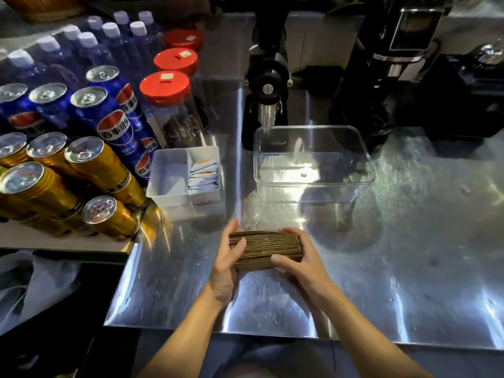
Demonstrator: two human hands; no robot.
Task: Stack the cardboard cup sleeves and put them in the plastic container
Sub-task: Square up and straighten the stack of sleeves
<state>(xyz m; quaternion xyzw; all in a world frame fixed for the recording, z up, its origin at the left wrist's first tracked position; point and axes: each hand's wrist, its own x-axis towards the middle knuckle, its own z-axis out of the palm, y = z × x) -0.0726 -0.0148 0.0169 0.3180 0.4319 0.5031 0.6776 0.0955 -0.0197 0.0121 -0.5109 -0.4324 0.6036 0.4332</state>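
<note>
Fingers of the left hand and right hand press inward on opposite ends of the stack of cardboard cup sleeves, likely to square the edges and keep the flat pieces from fanning. Stack and hands sit just before the clear plastic container, which stands open-topped and empty, ready to receive them.

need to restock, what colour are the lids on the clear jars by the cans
Red lids, each with a small pale sticker on top; seen in the head view.
</note>
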